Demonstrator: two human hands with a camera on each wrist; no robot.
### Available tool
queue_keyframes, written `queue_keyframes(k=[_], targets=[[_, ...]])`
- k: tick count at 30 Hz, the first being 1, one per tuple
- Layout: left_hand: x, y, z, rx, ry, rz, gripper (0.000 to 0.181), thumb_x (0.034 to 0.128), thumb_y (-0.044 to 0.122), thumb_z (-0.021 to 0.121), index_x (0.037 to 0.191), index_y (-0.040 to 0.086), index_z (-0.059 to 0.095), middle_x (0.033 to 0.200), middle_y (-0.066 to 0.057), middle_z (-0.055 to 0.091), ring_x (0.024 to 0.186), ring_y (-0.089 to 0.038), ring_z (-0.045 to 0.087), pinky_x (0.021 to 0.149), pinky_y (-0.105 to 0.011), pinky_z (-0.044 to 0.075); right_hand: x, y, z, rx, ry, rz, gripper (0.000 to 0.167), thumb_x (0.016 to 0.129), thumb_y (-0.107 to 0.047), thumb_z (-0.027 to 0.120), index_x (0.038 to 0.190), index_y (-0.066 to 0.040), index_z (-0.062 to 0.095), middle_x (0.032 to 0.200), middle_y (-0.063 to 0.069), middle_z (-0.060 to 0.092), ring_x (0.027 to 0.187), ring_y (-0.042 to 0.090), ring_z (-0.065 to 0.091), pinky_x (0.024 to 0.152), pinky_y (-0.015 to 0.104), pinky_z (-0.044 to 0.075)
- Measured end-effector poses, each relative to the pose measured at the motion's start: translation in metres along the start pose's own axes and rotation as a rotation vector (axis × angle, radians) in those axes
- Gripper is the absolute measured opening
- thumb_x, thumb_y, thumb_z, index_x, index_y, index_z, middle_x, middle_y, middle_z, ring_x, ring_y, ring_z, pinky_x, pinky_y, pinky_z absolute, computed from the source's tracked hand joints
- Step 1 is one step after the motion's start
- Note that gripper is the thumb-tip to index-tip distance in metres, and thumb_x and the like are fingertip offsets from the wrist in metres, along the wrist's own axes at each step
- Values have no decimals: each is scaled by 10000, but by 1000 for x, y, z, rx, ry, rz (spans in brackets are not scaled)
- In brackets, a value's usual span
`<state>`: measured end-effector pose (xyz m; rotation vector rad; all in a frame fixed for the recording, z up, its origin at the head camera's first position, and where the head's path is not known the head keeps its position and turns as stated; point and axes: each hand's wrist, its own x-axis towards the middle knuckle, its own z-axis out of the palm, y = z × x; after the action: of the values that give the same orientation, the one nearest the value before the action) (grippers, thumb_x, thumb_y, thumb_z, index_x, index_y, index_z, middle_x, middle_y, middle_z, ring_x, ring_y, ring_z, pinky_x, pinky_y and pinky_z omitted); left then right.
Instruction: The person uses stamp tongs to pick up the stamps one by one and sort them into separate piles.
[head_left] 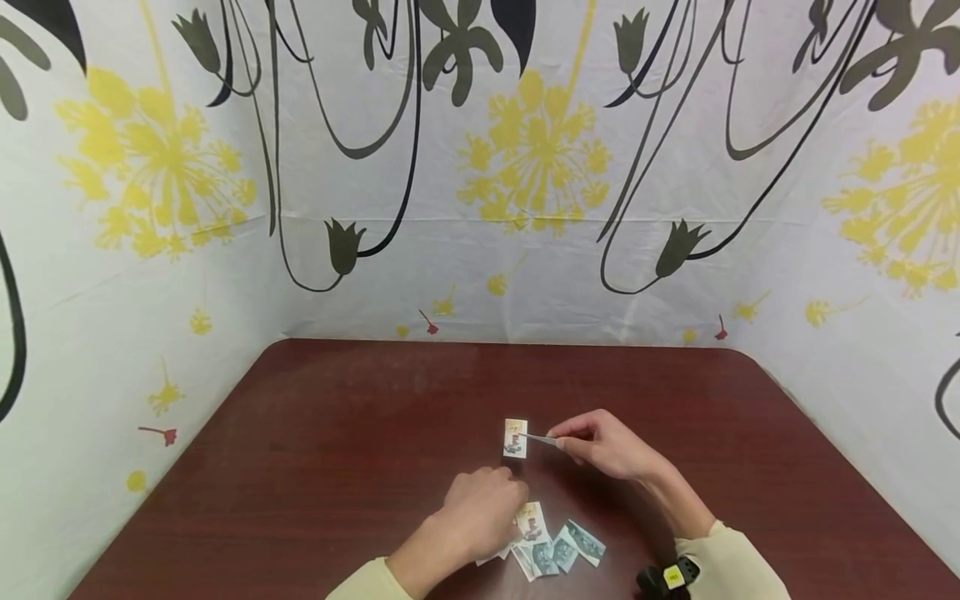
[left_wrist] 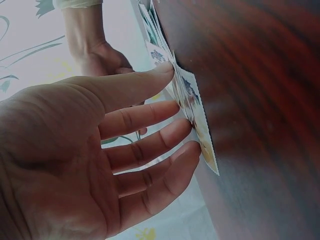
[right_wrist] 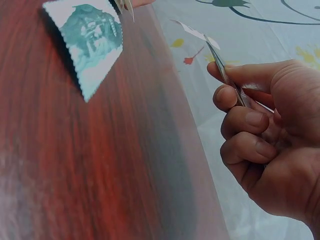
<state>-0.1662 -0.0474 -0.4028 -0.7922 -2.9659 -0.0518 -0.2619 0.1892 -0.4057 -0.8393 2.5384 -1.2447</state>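
Near the middle of the table, my right hand (head_left: 611, 446) pinches a pair of tweezers (head_left: 542, 438) between thumb and fingers. Their tips meet a small picture stamp (head_left: 514, 448), which appears raised above the tabletop in the right wrist view. Lower down, my left hand (head_left: 480, 510) rests over loose stamps (head_left: 532, 525) with perforated edges. In the left wrist view its thumb and spread fingertips touch these stamps (left_wrist: 202, 125), partly covering them. Teal-and-white stamps (head_left: 585, 542) lie overlapping to the right of that hand; one stamp (right_wrist: 92, 42) looms large in the right wrist view.
A dark red-brown wooden table (head_left: 360, 433) stretches out under both hands. White cloth (head_left: 525, 283) with yellow and dark plant prints hangs at its back and sides. A black device with a yellow label (head_left: 673, 575) sits at my right wrist.
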Motion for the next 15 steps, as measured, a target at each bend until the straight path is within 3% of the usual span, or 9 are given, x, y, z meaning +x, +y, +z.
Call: queue_keyframes(k=[15], targets=[[0,1,-2,5,-4,-4,185,773,296,885,868,248,735,818,45,638,710,-154,607,536,-358,480,14,-6,3,-22,2,-26,219,1025,-128,670,1179,-13,774,691,3,580,591,87,513,578,259,458]])
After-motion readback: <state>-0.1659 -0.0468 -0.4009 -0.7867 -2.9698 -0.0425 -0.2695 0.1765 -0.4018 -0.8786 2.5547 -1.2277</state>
